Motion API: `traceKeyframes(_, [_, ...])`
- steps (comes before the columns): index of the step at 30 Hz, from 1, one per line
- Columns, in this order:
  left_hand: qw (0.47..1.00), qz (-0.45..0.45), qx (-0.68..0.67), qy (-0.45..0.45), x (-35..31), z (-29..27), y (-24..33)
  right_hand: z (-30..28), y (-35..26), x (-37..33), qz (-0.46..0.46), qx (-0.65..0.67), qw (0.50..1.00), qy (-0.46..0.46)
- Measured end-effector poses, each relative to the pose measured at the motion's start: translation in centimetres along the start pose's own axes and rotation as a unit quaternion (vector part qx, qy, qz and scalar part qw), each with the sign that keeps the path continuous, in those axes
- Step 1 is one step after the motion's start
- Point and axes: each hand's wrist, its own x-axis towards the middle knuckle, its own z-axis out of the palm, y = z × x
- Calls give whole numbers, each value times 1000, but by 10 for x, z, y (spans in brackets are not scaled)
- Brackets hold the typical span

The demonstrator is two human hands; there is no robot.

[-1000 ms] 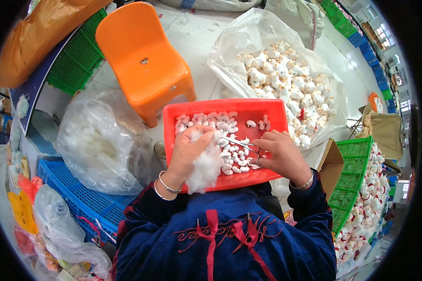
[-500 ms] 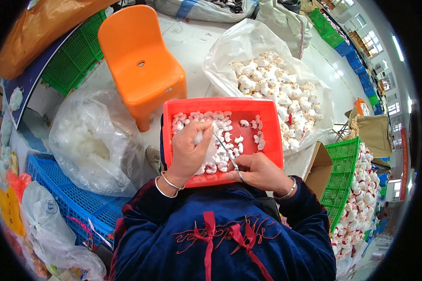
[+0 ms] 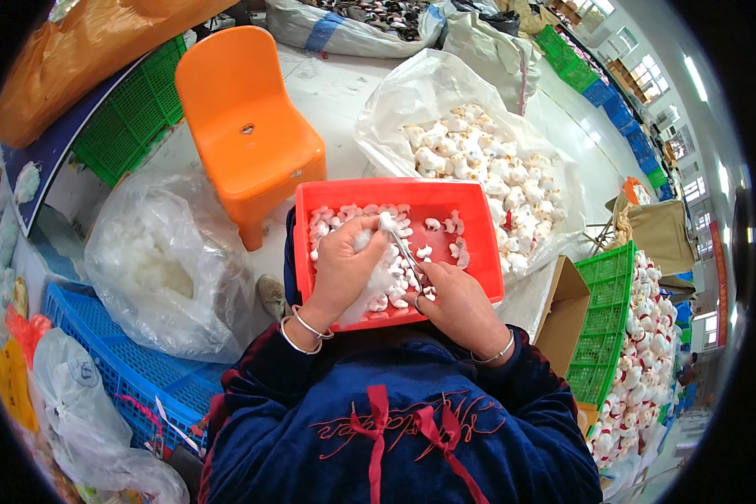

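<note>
My left hand (image 3: 350,265) is closed over the red tray, pinching a small white plush piece (image 3: 387,222) at its fingertips. A loose wad of white stuffing (image 3: 368,292) hangs from the same hand below the palm. In my right hand (image 3: 464,309) is a pair of slim metal forceps (image 3: 406,252), with fingers at the handle end. The forceps' tips reach up to the plush piece; whether they are inside it I cannot tell. The red tray (image 3: 490,244) rests at my lap, holding many small curved white plush pieces (image 3: 380,301).
An orange chair (image 3: 252,151) stands beyond the tray, left. A clear bag of white stuffing (image 3: 164,260) and a blue crate (image 3: 134,361) are at left. At right are a large bag of white plush parts (image 3: 521,197), a cardboard box (image 3: 565,311) and a green crate (image 3: 601,328).
My right hand has moved up and right with the forceps, and its fingers have shifted on the handle. The plush piece now shows more plainly at my left fingertips.
</note>
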Motion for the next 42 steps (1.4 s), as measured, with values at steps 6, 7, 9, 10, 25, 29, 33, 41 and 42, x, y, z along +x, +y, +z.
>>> traceKeyframes(6, [1000, 0, -27, 13, 5, -9, -9, -33, 3, -13, 48, -23, 992, -116])
traceKeyframes(7, [1000, -9, -22, 7, 5, -10, -10, -35, 5, -13, 31, -15, 997, -64])
traceKeyframes(9, [999, 35, -12, 26, 4, -5, -6, -37, 7, -11, -5, 4, 999, 43])
traceKeyframes(10, [998, 57, -7, 35, 4, -3, -4, -37, 2, -10, -46, -33, 993, 99])
traceKeyframes(25, [999, 46, 22, 16, -3, 2, -3, -35, -12, -4, 38, -14, 998, -47])
traceKeyframes(29, [997, 69, 9, 22, -8, 6, -3, -26, -15, -1, 39, 24, 997, -68])
traceKeyframes(33, [994, 19, -105, 19, 2, 2, -8, -28, -4, -8, -15, -20, 999, -46])
traceKeyframes(41, [985, -15, -168, -35, 2, -5, -1, -31, -4, -2, -43, -22, 998, 42])
traceKeyframes(42, [989, 11, -146, -22, 2, -3, -3, -28, -4, -1, -36, -16, 999, 30])
